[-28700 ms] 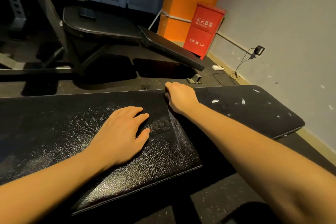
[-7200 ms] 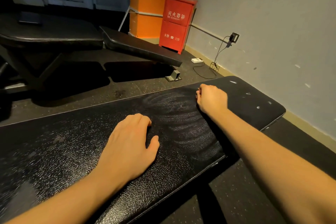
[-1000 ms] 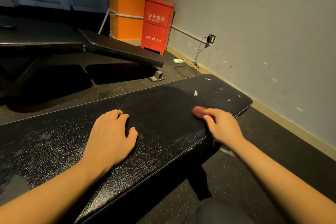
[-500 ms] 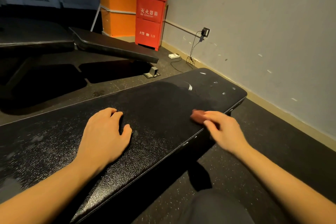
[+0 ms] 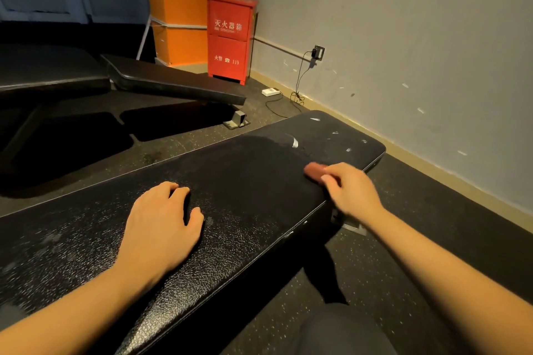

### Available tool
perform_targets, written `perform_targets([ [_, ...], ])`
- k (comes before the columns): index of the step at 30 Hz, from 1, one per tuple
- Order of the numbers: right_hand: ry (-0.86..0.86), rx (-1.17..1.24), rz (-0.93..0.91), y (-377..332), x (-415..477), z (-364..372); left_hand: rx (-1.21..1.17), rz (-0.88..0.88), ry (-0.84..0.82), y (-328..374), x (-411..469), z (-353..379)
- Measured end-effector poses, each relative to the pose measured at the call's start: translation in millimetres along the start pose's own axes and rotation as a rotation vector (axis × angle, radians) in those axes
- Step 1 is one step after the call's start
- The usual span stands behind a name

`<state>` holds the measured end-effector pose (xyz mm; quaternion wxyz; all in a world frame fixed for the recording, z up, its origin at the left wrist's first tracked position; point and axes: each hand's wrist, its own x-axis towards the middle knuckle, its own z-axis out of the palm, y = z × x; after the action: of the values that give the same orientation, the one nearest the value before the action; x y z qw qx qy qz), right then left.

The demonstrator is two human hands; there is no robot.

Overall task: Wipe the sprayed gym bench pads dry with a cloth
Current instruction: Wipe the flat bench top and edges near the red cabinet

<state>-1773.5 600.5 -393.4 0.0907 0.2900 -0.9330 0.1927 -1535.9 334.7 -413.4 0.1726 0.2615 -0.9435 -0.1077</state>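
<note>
A long black textured bench pad [image 5: 245,181] runs from lower left to right, with white scuffs near its far end. My left hand [image 5: 161,225] rests palm down on the pad's middle, fingers slightly bent. My right hand [image 5: 350,190] is at the pad's near edge towards the far end, blurred, its fingers pressing a small reddish-brown cloth [image 5: 314,170] against the pad. Most of the cloth is hidden under my fingers.
A second black bench [image 5: 173,83] stands behind on the dark rubber floor. A red fire-extinguisher box [image 5: 229,37] stands beside an orange column. A wall plug and cable [image 5: 305,75] hang on the grey wall at right. My knee [image 5: 343,331] shows at bottom.
Over the last second my right hand and the cloth stayed near the pad's near edge towards the far end, shifting only slightly. My left hand has stayed put.
</note>
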Motion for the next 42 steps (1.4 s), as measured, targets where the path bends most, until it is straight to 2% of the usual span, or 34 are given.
perform_targets([
  [1, -0.002, -0.035, 0.131, 5, 11, -2, 0.009, 0.000, -0.012, 1, 1, -1],
  [3, 0.008, -0.032, 0.263, 2, 25, -1, 0.027, -0.003, -0.034, 3, 3, -4],
  [6, 0.019, 0.053, 0.237, -27, 29, 9, 0.013, -0.012, -0.080, 12, 15, -7],
  [9, -0.113, 0.098, 0.150, -51, 28, 16, -0.038, 0.066, -0.116, 33, 32, -1],
  [13, -0.248, 0.049, 0.305, -63, 37, 12, -0.104, 0.182, -0.152, 62, 58, 18],
  [16, -0.262, -0.041, 0.282, -71, 42, 17, -0.104, 0.245, -0.149, 78, 80, 31],
  [22, -0.220, -0.004, 0.187, -68, 43, 18, -0.067, 0.349, -0.150, 92, 115, 50],
  [24, -0.167, 0.030, 0.203, -52, 52, 14, -0.059, 0.357, -0.160, 94, 116, 57],
  [28, -0.086, 0.126, 0.365, 7, 83, 7, -0.028, 0.352, -0.144, 95, 108, 69],
  [34, 0.026, -0.116, 0.535, 100, 138, -3, -0.014, 0.352, -0.153, 96, 108, 68],
  [36, 0.046, -0.180, 0.507, 96, 145, 5, 0.002, 0.350, -0.158, 96, 109, 67],
  [38, 0.066, -0.210, 0.398, 61, 137, 21, 0.019, 0.347, -0.172, 97, 109, 66],
  [42, -0.089, -0.098, -0.039, -39, 90, 44, 0.007, 0.339, -0.167, 98, 108, 64],
])
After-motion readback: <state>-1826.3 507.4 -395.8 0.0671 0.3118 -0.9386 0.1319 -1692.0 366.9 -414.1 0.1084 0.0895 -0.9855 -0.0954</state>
